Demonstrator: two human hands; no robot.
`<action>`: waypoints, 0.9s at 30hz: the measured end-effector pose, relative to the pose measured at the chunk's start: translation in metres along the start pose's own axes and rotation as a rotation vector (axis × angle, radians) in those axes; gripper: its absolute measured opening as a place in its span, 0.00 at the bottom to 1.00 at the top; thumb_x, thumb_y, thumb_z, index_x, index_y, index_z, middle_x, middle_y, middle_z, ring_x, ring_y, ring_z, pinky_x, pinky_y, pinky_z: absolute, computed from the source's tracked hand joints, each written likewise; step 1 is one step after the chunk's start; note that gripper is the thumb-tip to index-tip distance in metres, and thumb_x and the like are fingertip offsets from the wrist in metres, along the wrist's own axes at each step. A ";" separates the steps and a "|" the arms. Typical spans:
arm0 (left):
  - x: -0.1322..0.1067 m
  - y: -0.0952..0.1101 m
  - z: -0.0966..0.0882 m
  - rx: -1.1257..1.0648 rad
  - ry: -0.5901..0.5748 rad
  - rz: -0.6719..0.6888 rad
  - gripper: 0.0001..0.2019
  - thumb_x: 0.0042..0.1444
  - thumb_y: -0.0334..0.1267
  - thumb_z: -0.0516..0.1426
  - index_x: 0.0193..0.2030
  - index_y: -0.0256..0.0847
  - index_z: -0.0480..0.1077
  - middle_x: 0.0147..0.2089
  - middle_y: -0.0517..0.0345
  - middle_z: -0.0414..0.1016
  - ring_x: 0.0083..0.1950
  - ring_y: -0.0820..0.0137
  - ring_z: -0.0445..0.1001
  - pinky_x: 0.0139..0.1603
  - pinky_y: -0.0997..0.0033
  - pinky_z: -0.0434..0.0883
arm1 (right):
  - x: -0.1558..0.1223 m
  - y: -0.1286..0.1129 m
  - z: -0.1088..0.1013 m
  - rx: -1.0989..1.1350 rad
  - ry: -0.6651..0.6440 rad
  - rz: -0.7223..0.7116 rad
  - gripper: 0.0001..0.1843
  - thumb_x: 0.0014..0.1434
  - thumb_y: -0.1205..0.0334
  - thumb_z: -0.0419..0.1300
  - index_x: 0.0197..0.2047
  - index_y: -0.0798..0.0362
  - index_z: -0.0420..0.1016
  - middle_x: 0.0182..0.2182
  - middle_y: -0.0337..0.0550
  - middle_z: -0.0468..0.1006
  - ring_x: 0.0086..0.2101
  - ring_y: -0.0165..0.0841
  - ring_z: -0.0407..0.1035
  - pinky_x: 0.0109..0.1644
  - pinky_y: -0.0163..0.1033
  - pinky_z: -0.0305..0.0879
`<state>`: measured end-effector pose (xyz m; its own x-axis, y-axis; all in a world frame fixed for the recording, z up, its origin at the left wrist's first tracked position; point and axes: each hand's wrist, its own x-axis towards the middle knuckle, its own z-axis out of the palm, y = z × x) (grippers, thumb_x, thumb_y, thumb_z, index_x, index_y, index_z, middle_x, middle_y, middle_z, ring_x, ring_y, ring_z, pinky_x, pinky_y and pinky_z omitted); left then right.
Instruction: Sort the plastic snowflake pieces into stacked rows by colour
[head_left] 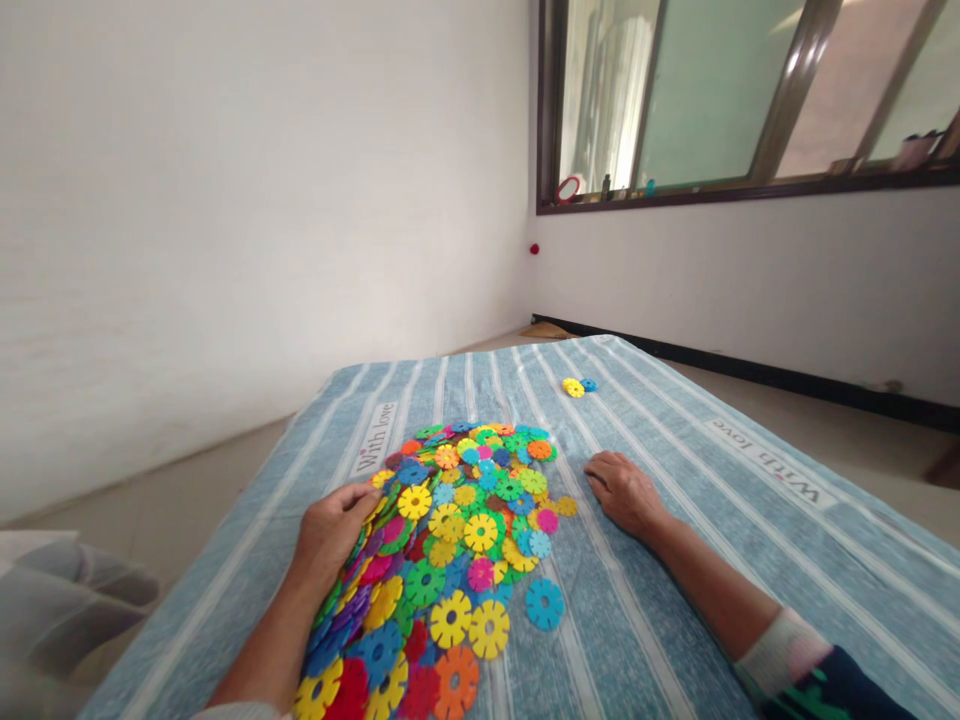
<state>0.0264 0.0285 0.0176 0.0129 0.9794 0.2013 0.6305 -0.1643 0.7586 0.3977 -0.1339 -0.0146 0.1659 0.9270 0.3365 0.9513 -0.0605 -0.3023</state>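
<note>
A broad heap of notched plastic flower discs (480, 532) in many colours lies on a striped blue cloth. At the heap's left edge is my left hand (335, 525), thumb and fingers drawn together against the discs; what they grip, if anything, is hidden. To the right of the heap, apart from it, my right hand (624, 490) rests on the cloth, knuckles up and fingers curled under. Its palm side does not show. Farther back, a yellow disc (573, 388) and a blue disc (590, 385) lie together, touching or overlapping.
The striped cloth (637, 600) covers the table to its edges and carries printed words. A white wall (262, 200) stands behind and to the left. At the back right, small items, including a red-rimmed mirror (568, 190), stand on the window sill.
</note>
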 end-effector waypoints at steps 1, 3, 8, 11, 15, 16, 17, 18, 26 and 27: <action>0.000 0.001 0.000 -0.001 0.000 0.000 0.15 0.41 0.50 0.57 0.30 0.43 0.77 0.32 0.59 0.82 0.37 0.60 0.77 0.39 0.68 0.71 | 0.000 0.000 0.000 0.001 0.001 -0.001 0.12 0.63 0.67 0.51 0.38 0.52 0.77 0.42 0.45 0.76 0.44 0.36 0.67 0.49 0.37 0.60; -0.001 0.001 0.000 -0.003 0.000 -0.001 0.16 0.41 0.50 0.57 0.30 0.42 0.77 0.32 0.58 0.82 0.37 0.60 0.77 0.40 0.68 0.71 | 0.000 0.000 0.000 0.007 0.005 -0.007 0.12 0.63 0.67 0.51 0.38 0.53 0.77 0.41 0.45 0.76 0.43 0.35 0.67 0.50 0.37 0.60; -0.003 0.004 -0.001 -0.001 -0.002 -0.012 0.16 0.41 0.51 0.57 0.29 0.43 0.77 0.31 0.59 0.81 0.37 0.60 0.77 0.39 0.68 0.71 | 0.001 0.003 0.003 0.014 0.006 -0.015 0.12 0.63 0.67 0.51 0.39 0.52 0.77 0.41 0.45 0.76 0.43 0.35 0.67 0.50 0.37 0.60; -0.004 0.007 -0.002 0.006 0.002 -0.011 0.15 0.41 0.51 0.57 0.28 0.43 0.77 0.30 0.59 0.81 0.36 0.60 0.77 0.38 0.68 0.71 | 0.000 0.003 0.003 0.005 0.001 -0.017 0.12 0.63 0.67 0.51 0.38 0.52 0.77 0.40 0.45 0.76 0.43 0.35 0.67 0.50 0.37 0.60; -0.004 0.008 -0.002 0.012 0.001 -0.002 0.15 0.41 0.51 0.56 0.28 0.43 0.77 0.29 0.59 0.81 0.35 0.60 0.77 0.37 0.68 0.71 | 0.000 0.002 0.001 0.004 -0.003 -0.013 0.12 0.63 0.67 0.51 0.38 0.52 0.77 0.40 0.44 0.76 0.43 0.35 0.67 0.50 0.37 0.60; -0.004 0.007 -0.001 0.010 0.003 0.001 0.15 0.41 0.51 0.56 0.28 0.43 0.77 0.29 0.59 0.81 0.35 0.60 0.77 0.37 0.68 0.71 | 0.000 0.001 0.001 0.006 -0.004 -0.013 0.12 0.63 0.67 0.51 0.38 0.52 0.77 0.40 0.44 0.76 0.43 0.35 0.67 0.50 0.36 0.60; -0.004 0.006 -0.001 0.009 0.004 0.002 0.15 0.41 0.51 0.56 0.28 0.43 0.77 0.29 0.59 0.81 0.35 0.60 0.77 0.37 0.68 0.71 | 0.000 0.001 0.000 0.007 -0.007 -0.012 0.12 0.63 0.67 0.51 0.39 0.52 0.77 0.41 0.44 0.76 0.43 0.35 0.67 0.50 0.36 0.60; -0.003 0.005 -0.001 0.007 0.004 0.001 0.15 0.41 0.51 0.56 0.29 0.43 0.77 0.29 0.59 0.81 0.35 0.60 0.77 0.38 0.68 0.71 | 0.000 0.000 0.000 0.007 -0.009 -0.011 0.13 0.63 0.67 0.51 0.39 0.52 0.77 0.41 0.44 0.76 0.44 0.35 0.67 0.50 0.36 0.60; 0.000 -0.001 0.000 0.001 -0.011 -0.007 0.16 0.41 0.51 0.57 0.30 0.43 0.77 0.32 0.58 0.81 0.37 0.60 0.78 0.39 0.68 0.70 | 0.000 0.003 0.003 0.012 -0.003 0.006 0.12 0.62 0.66 0.51 0.39 0.52 0.77 0.42 0.44 0.76 0.44 0.35 0.67 0.50 0.36 0.60; 0.000 -0.001 0.001 0.001 -0.012 -0.007 0.16 0.41 0.51 0.57 0.30 0.43 0.77 0.32 0.58 0.81 0.37 0.60 0.78 0.39 0.68 0.70 | 0.000 0.003 0.003 0.016 -0.002 0.007 0.12 0.62 0.66 0.51 0.39 0.52 0.77 0.42 0.44 0.76 0.44 0.35 0.67 0.50 0.36 0.59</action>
<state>0.0259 0.0289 0.0162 0.0179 0.9820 0.1882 0.6311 -0.1571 0.7596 0.3996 -0.1328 -0.0182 0.1722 0.9272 0.3325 0.9457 -0.0612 -0.3191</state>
